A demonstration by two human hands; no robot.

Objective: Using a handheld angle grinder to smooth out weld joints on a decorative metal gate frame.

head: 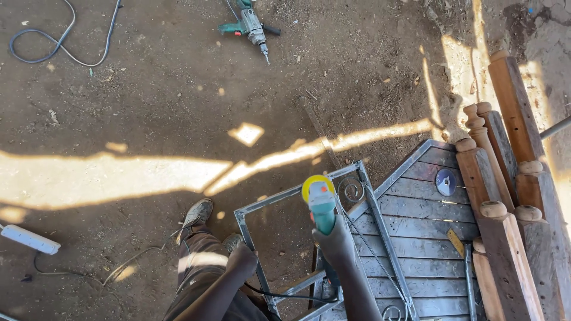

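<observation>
My left hand (242,252) rests on my knee, just left of the grey metal frame (309,196); its sleeve hides the fingers, so I cannot tell whether that grip is apart or together. My right hand (334,229) has its grip clamped on the teal angle grinder (322,205), whose yellow guard (316,183) hangs over the frame's upper rail. The frame leans against a slatted wooden desk (422,238) on its right, beside turned wooden posts (493,178). Beyond the frame, on the dirt floor, lies a green drill (250,25); a black cable (53,47) curls far left.
</observation>
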